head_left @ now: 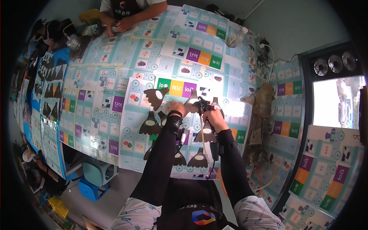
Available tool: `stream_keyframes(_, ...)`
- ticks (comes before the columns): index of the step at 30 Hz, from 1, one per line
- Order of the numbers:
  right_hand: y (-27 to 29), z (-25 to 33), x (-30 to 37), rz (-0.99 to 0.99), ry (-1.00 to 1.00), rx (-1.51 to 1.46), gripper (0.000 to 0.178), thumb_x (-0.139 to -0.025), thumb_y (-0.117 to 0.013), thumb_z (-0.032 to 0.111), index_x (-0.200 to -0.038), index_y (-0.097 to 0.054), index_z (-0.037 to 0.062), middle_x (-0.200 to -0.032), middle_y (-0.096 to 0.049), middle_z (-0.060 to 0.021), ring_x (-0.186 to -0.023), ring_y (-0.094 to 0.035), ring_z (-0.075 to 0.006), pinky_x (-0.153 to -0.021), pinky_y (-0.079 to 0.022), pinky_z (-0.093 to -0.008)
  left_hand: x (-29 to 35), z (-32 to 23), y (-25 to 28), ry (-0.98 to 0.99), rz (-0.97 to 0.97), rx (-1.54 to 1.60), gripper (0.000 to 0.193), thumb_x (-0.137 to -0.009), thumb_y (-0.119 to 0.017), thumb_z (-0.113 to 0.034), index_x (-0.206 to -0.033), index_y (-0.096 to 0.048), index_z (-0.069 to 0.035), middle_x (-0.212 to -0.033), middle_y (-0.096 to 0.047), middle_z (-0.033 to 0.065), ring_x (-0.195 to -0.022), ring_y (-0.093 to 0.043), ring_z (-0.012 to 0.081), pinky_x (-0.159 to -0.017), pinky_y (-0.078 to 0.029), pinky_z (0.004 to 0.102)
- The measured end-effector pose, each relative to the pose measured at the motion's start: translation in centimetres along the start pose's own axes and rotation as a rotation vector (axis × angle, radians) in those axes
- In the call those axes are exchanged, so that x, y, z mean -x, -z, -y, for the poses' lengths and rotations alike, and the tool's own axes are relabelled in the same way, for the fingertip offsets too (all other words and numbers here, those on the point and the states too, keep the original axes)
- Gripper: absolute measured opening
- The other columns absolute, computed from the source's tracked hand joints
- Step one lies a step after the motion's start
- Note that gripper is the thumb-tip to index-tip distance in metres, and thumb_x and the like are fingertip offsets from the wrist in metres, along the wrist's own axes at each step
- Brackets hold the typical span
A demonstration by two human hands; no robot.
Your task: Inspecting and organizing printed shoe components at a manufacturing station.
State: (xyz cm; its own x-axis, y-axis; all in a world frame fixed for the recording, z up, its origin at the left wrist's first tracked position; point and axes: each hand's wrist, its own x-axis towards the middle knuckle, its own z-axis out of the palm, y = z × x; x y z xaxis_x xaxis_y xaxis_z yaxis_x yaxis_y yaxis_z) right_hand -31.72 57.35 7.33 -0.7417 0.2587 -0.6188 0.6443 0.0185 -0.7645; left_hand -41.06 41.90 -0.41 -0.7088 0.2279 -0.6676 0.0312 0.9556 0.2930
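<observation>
A worker's right hand (213, 115) grips a dark spray tool (202, 106), nozzle aimed left at the dark fan-shaped piece (191, 100) pinched in the left hand (177, 108), just above a tabletop (115, 57) covered with printed sheets and similar cutouts (150, 124).

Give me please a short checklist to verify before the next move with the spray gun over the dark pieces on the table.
1. Right hand grips the spray gun: ok.
2. Left hand holds or steadies a dark piece at the nozzle: cannot tell, the grip is too small to see.
3. Hose hangs free, not caught: ok.
4. Other dark pieces lie apart on the table: ok.
5. Other person's hands are far from the gun: ok.
</observation>
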Motion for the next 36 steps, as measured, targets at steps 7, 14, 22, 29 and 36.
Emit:
stream_keyframes(7, 0.8, -0.3, 0.1, -0.036, -0.004, 0.076, 0.011, -0.068, -0.052, -0.001, -0.077, -0.057, 0.0011, -0.059, -0.053, -0.0048, -0.043, -0.048, -0.0122, -0.038, -0.033, -0.0252, 0.4, 0.3, 0.2, -0.02, -0.01, 0.027, 0.051, -0.075, -0.071, -0.047, -0.107, -0.069, -0.008, -0.129, -0.052, 0.0174, -0.123, -0.047, 0.0316, -0.101, -0.038, 0.0453)
stream_keyframes(14, 2.4, 0.0, 1.7, -0.072, 0.029, 0.048, 0.008, -0.068, -0.055, 0.004, -0.072, -0.059, -0.0008, -0.061, -0.061, -0.0084, -0.054, -0.06, -0.0171, -0.044, -0.044, -0.0316, -0.7, 1.9, -0.8, -0.129, -0.039, 0.041, 0.048, -0.076, -0.07, -0.046, -0.104, -0.07, -0.006, -0.12, -0.059, 0.02, -0.119, -0.05, 0.0328, -0.101, -0.039, 0.0409)
stream_keyframes(22, 5.5, 1.6, 7.7, -0.099, 0.102, -0.183, 0.026, -0.069, -0.05, 0.001, -0.094, -0.06, 0.0009, -0.081, -0.067, -0.0097, -0.075, -0.062, -0.0154, -0.052, -0.047, -0.0268, -0.1, 7.1, 6.6, -0.426, -0.467, 0.051, 0.027, -0.075, -0.072, -0.023, -0.092, -0.06, -0.006, -0.091, -0.063, 0.0132, -0.089, -0.061, 0.0322, -0.08, -0.049, 0.0395)
stream_keyframes(29, 4.6, 2.4, 10.6, -0.127, -0.001, -0.228, 0.03, -0.069, -0.048, 0.0, -0.097, -0.058, 0.0009, -0.083, -0.068, -0.0094, -0.068, -0.059, -0.0146, -0.051, -0.046, -0.0271, -1.9, 11.8, 9.5, -0.163, -0.381, -0.419, 0.04, -0.073, -0.074, -0.027, -0.105, -0.06, -0.007, -0.113, -0.056, 0.0107, -0.115, -0.049, 0.0298, -0.092, -0.042, 0.0468)
stream_keyframes(36, 1.6, 5.7, 10.8, -0.054, 0.024, -0.214, 0.025, -0.07, -0.051, 0.001, -0.093, -0.059, -0.0012, -0.08, -0.067, -0.0085, -0.069, -0.06, -0.0135, -0.054, -0.047, -0.0276, -3.8, 12.9, 8.6, -0.121, -0.228, 0.317, 0.046, -0.09, -0.052, -0.043, -0.089, -0.065, 0.001, -0.095, -0.066, 0.0245, -0.093, -0.062, 0.0394, -0.081, -0.048, 0.0471)
